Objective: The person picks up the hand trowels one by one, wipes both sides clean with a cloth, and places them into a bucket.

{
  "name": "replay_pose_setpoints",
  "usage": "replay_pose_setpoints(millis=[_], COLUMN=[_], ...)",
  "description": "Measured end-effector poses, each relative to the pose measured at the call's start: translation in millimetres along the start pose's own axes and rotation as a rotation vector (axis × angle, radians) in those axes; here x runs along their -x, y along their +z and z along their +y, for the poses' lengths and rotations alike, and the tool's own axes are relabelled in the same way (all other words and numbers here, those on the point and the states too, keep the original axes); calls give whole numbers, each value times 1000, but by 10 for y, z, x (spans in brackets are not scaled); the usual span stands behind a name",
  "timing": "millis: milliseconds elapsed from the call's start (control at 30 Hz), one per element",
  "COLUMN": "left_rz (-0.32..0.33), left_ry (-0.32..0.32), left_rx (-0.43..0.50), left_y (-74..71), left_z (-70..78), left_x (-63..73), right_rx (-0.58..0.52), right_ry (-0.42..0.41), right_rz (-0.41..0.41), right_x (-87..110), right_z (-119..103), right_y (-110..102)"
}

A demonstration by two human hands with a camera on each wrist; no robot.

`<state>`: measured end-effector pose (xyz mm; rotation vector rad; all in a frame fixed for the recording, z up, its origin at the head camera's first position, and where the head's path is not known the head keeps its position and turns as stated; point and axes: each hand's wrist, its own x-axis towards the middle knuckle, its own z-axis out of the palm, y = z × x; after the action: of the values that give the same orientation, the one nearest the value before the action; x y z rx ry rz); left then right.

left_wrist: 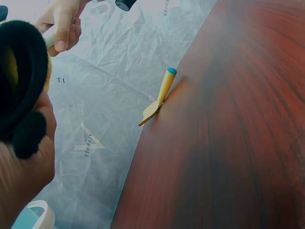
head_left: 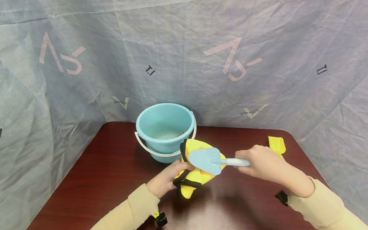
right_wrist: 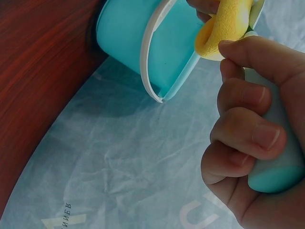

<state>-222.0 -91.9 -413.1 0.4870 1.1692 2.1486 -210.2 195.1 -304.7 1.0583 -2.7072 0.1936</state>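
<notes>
My left hand (head_left: 169,177) grips a yellow cloth with black edging (head_left: 201,175), bunched up in front of the bucket. Fingers of my right hand (head_left: 260,163) are curled round the white handle of a light blue toy shovel (head_left: 204,159). Its blade lies against the cloth in the head view. In the right wrist view the handle (right_wrist: 279,143) shows a teal end inside the right hand's grip. Behind the cloth stands a light blue bucket (head_left: 165,147) with a white handle; a small brownish thing shows inside, too small to tell. The cloth hides part of the left hand's fingers.
A yellow shovel (head_left: 277,145) lies at the table's far right; its teal-tipped handle (left_wrist: 166,86) shows in the left wrist view. The dark red table (head_left: 115,179) meets a grey printed sheet (head_left: 184,64) that hangs behind and at both sides.
</notes>
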Motion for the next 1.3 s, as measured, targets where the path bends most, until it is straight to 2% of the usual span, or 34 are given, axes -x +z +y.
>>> replay_pose_setpoints(millis=[500,833,1067,1300], left_rz=[19,72,48,97], left_ry=[2,-12,-3,-28], left_rx=[-11,-54,-57,-116], left_y=[-44,-88,-117,-143], left_z=[68,140,184,240], left_x=[93,201,276,384], right_rx=[0,-7,5,3], right_ry=[10,3,2,9], right_rz=[-11,-19,-6,-17], right_x=[1,10,6,18], right_z=[4,-7,27,38], right_y=[-5,-18,17,28])
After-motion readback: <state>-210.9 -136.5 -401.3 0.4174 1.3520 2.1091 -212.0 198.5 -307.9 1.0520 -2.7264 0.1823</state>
